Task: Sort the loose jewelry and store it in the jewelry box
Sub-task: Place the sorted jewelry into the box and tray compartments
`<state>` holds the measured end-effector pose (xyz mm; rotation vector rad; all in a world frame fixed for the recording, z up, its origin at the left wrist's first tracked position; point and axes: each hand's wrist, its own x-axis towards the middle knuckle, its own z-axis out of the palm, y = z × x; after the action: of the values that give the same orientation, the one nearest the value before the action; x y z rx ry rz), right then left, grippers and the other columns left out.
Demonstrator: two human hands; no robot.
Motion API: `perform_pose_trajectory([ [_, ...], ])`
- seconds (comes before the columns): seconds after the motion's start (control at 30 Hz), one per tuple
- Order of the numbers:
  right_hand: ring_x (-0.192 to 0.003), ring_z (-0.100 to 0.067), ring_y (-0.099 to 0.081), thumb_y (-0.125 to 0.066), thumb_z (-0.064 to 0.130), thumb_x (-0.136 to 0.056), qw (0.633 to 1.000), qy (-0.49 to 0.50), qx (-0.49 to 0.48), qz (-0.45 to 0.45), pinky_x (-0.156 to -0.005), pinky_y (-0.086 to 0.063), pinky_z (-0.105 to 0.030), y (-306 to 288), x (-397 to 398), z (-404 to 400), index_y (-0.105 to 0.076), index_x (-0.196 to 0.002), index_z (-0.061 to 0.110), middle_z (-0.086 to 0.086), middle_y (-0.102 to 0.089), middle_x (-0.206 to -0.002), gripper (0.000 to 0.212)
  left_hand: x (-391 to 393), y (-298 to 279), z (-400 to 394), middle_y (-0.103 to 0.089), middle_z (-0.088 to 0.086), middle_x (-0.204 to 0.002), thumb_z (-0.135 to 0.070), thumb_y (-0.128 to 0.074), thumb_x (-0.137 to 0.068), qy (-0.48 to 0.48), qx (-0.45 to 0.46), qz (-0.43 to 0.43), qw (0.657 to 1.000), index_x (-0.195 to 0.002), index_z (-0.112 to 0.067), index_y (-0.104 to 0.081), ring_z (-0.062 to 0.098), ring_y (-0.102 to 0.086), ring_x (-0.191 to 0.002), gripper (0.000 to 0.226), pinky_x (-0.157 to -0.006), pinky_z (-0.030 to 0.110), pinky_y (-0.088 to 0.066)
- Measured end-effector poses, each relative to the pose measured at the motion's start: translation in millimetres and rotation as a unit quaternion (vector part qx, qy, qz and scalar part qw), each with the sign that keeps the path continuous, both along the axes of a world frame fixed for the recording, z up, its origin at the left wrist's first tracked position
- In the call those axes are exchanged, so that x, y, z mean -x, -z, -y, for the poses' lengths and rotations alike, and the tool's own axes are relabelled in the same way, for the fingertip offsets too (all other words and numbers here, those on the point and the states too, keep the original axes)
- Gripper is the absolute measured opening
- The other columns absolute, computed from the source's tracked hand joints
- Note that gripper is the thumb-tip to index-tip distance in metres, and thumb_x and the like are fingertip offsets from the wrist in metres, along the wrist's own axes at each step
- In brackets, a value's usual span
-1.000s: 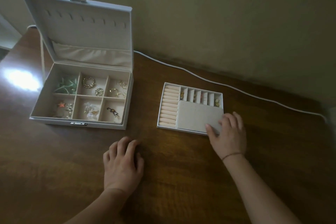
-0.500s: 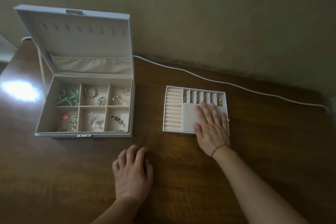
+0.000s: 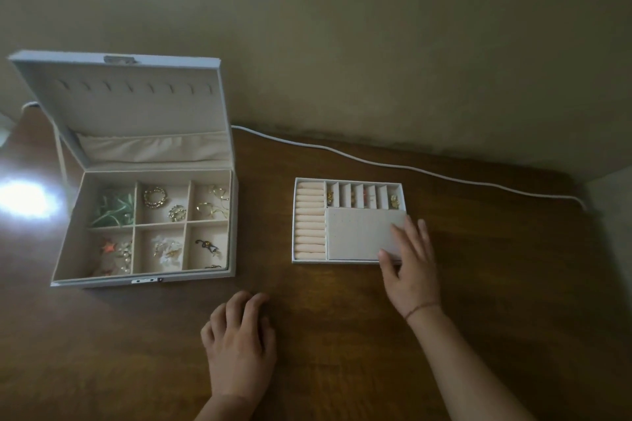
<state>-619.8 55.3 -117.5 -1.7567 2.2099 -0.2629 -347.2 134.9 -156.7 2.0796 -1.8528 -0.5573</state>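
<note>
The jewelry box [image 3: 143, 225] stands open at about 9 o'clock on the surface [image 3: 342, 335], its lid upright, and its six compartments hold rings, earrings and other small pieces. The tray [image 3: 309, 222] lies apart from it, near the middle, with its long axis running from 9 to 3 o'clock. The right hand [image 3: 410, 263] rests on the tray's corner at 4 o'clock, fingers nearly straight on the flat pad and thumb at the near rim; it does not seem to grip anything. The left hand [image 3: 239, 345] lies at 6 o'clock on the wood, fingers loosely curled, holding nothing. The right hand is clearly nearer to the tray, while the left is nearer to the box. In my judgement the sorting looks finished, and the coming move is to carry the tray toward 9 o'clock and lower it into the box. The wood between them carries nothing in the way. A white cable [image 3: 410, 169] runs behind, at 12 to 2 o'clock, outside this path.
</note>
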Motion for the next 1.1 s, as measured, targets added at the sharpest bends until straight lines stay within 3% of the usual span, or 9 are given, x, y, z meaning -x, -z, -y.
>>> perform_pose_trajectory([
  [0.1,-0.146,-0.014,0.0,-0.047,0.039,-0.095,0.995,0.084,0.027,0.051,-0.116,-0.021,-0.044,1.0,10.6,-11.8,-0.041,-0.141,0.031,0.008,-0.016,-0.158,0.047,13.8,-13.8,4.8,-0.05,-0.001,-0.128,-0.037,-0.047,-0.082,0.08,0.051,-0.061,0.994,-0.122,-0.032,-0.054,0.027,-0.045,-0.118,0.041,-0.094,0.051,-0.041],
  [0.2,-0.146,-0.016,-0.007,-0.047,0.043,-0.094,0.989,0.124,0.03,0.08,-0.113,-0.021,-0.042,-4.0,15.6,-3.1,-0.037,-0.143,0.028,0.006,-0.019,-0.158,0.052,53.4,-31.2,33.2,-0.04,-0.003,-0.144,-0.04,-0.049,-0.089,0.221,0.077,-0.059,0.971,-0.135,-0.032,-0.047,0.026,-0.038,-0.133,0.047,-0.108,0.052,-0.033],
  [0.3,-0.144,-0.02,-0.018,-0.047,0.047,-0.093,0.974,0.198,-0.009,0.111,-0.11,-0.03,-0.045,-7.2,20.1,6.3,-0.026,-0.148,0.028,0.003,-0.026,-0.155,0.062,88.0,-42.6,70.1,-0.018,0.0,-0.16,-0.048,-0.049,-0.094,0.134,0.059,-0.07,0.987,-0.147,-0.032,-0.033,0.026,-0.014,-0.146,0.058,-0.117,0.047,-0.015],
  [0.37,-0.137,-0.023,-0.033,-0.048,0.047,-0.093,0.963,0.22,-0.038,0.154,-0.103,-0.039,-0.044,-7.9,23.1,12.2,-0.031,-0.146,0.027,0.0,-0.039,-0.148,0.059,94.3,-47.4,90.1,-0.008,-0.001,-0.163,-0.051,-0.05,-0.096,0.016,0.007,-0.117,0.993,-0.152,-0.029,-0.024,0.024,-0.005,-0.149,0.066,-0.121,0.046,-0.009],
  [0.43,-0.128,-0.024,-0.044,-0.048,0.046,-0.094,0.955,0.218,-0.053,0.193,-0.098,-0.045,-0.042,-8.3,24.0,19.1,-0.041,-0.141,0.024,-0.002,-0.047,-0.141,0.053,94.0,-46.4,102.1,-0.011,0.0,-0.163,-0.056,-0.052,-0.093,-0.057,-0.048,-0.159,0.984,-0.155,-0.024,-0.014,0.023,-0.005,-0.149,0.079,-0.121,0.047,-0.01],
  [0.67,-0.106,-0.02,-0.06,-0.064,0.034,-0.089,0.907,0.322,-0.007,0.271,-0.083,-0.049,-0.03,3.2,17.5,35.2,-0.068,-0.115,0.015,-0.002,-0.066,-0.119,0.032,93.4,-37.9,95.8,-0.006,0.001,-0.161,-0.071,-0.071,-0.069,-0.016,-0.079,-0.15,0.985,-0.153,-0.032,0.003,0.026,-0.003,-0.147,0.118,-0.119,0.051,-0.01],
  [0.9,-0.101,-0.022,-0.062,-0.068,0.026,-0.087,0.857,0.353,0.073,0.369,-0.077,-0.052,-0.031,-27.8,4.2,15.7,-0.068,-0.113,0.015,-0.006,-0.066,-0.112,0.028,79.1,-67.7,98.5,0.006,-0.013,-0.157,-0.054,-0.083,-0.069,0.009,-0.026,-0.205,0.978,-0.149,-0.044,0.007,0.015,0.009,-0.145,0.121,-0.118,0.054,-0.007],
  [1.03,-0.091,-0.017,-0.06,-0.069,0.02,-0.086,0.857,0.312,0.091,0.399,-0.062,-0.046,-0.02,-59.1,-29.9,22.7,-0.066,-0.114,0.011,-0.003,-0.065,-0.104,0.029,39.5,-98.1,107.9,0.004,-0.007,-0.159,-0.052,-0.087,-0.064,0.02,0.0,-0.186,0.982,-0.147,-0.047,0.011,0.016,0.006,-0.145,0.129,-0.118,0.053,-0.009],
  [1.1,-0.09,-0.017,-0.061,-0.069,0.021,-0.086,0.863,0.285,0.089,0.409,-0.062,-0.045,-0.019,-68.9,-59.1,29.1,-0.066,-0.114,0.01,-0.004,-0.066,-0.103,0.03,5.9,-112.6,110.4,0.001,-0.003,-0.161,-0.052,-0.088,-0.062,0.013,0.007,-0.156,0.988,-0.151,-0.042,0.01,0.017,0.004,-0.145,0.132,-0.119,0.051,-0.009],
])
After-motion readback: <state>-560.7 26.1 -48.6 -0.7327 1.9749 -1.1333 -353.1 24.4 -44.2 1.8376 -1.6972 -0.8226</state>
